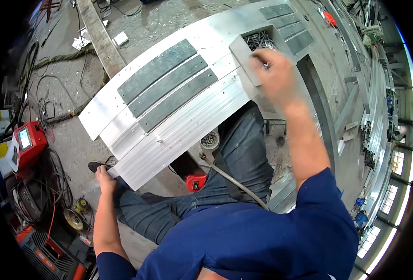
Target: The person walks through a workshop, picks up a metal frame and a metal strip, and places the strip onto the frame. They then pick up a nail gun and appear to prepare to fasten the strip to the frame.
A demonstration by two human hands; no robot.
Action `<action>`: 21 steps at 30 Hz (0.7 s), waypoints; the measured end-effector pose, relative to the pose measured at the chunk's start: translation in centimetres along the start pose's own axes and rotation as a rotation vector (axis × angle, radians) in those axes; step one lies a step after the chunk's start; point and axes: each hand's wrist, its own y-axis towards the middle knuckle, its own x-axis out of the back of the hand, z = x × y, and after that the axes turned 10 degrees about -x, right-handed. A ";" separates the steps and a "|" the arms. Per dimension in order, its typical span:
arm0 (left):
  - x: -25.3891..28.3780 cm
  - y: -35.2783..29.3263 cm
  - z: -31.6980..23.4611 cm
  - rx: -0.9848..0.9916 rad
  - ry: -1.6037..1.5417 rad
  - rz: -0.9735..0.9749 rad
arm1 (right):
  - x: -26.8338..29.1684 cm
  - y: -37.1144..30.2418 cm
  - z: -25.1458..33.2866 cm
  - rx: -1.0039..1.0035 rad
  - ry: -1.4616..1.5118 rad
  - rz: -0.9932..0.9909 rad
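We note the right hand (278,77) blurred, fingers bent; we cannot tell what they grip. It is over the near side of the open box (242,55) of metal pieces, toward the aluminium panel's (176,140) right end. We find the left hand (105,180) by the panel's near-left corner, grip unclear. We record grey strips (164,67) on the panel and a red tape measure (196,182) beyond its near edge.

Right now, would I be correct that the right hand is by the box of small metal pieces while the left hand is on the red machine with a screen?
Not quite: the left hand is at the near left corner of the silver panel, not on the red machine, as the head view shows. The right hand is indeed by the box.
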 end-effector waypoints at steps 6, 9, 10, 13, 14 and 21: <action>-0.3 0.8 0.0 0.052 0.002 0.018 | 3.9 5.2 -9.5 -0.232 -0.698 0.311; -0.4 0.5 0.6 0.045 0.009 0.018 | 3.2 5.8 -9.3 -0.273 -0.714 0.293; 0.0 0.6 0.1 0.068 0.010 0.039 | 3.1 6.0 -9.0 -0.286 -0.715 0.306; 0.7 0.6 -0.9 0.097 0.026 0.104 | 2.7 5.6 -10.4 -0.115 -0.617 0.194; 0.9 0.8 -1.0 0.116 0.028 0.126 | 2.5 5.4 -11.2 -0.017 -0.552 0.119; 0.5 0.3 -1.5 0.190 0.106 0.077 | 1.7 5.3 -10.7 -0.029 -0.480 0.060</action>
